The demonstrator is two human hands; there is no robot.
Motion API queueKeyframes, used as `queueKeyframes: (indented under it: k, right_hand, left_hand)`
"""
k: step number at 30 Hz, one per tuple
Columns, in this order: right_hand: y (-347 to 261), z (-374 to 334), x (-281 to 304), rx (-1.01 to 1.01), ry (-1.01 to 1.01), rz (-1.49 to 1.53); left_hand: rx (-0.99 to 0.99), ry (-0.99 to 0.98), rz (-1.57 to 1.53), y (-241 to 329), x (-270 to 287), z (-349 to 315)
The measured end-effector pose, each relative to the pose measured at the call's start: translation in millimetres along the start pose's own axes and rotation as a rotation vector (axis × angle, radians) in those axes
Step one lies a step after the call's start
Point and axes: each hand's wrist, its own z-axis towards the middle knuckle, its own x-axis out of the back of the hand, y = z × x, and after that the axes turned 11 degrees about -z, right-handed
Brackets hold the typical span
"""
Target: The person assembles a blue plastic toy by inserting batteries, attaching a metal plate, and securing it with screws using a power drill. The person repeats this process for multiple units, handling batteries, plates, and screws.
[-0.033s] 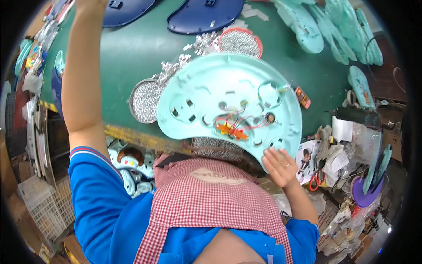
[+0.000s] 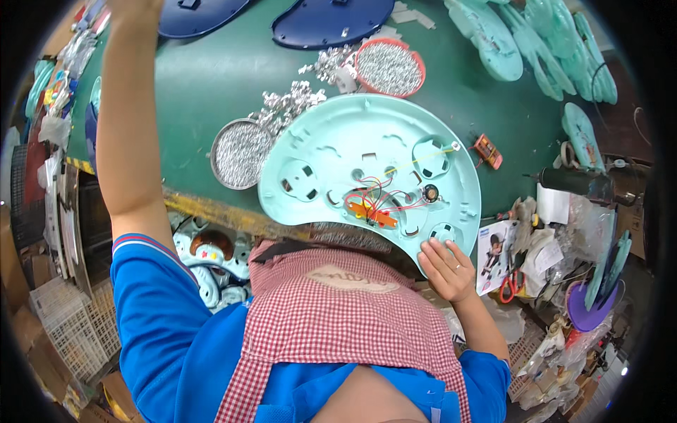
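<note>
Resting flat, right hand [image 2: 449,273] on near-right tip of mint-green plastic shell [image 2: 338,134] (wired orange part [image 2: 381,217] inside); shell overhanging tabletop [image 2: 190,92] edge. Left hand [image 2: 135,6] cropped at top, cannot tell grip.

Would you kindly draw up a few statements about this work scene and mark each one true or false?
1. The right hand touches the edge of the turquoise shell. True.
2. Both hands are on the shell. False: the left hand is up at the picture's top edge, partly cut off.
3. Thin wires run by the orange part inside the shell. True.
4. The red dish is to the left of the grey dish. False: it is to the right of and beyond it.
5. Red-handled scissors lie to the right of the right hand. True.
6. The person's apron is plain blue. False: it is red-and-white checked.
</note>
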Motion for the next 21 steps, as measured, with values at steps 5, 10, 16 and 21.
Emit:
queueKeyframes:
  k: [5, 10, 16, 21]
  right_hand:
    - [0, -7, 3, -0.077, -0.181, 0.222]
    - [35, 83, -22, -0.310, -0.157, -0.017]
    - [37, 116, -38, -0.666, 0.277, 0.673]
    - [-28, 155, -17, -0.897, 0.593, 1.614]
  left_hand:
    - [-0.098, -0.310, 0.521, 99, 74, -38]
    - [-0.269, -0.391, 0.914, 165, 94, -86]
    - [0.513, -0.103, 0.118, 210, 43, -170]
    - [0.856, -0.502, -0.251, 207, 28, -247]
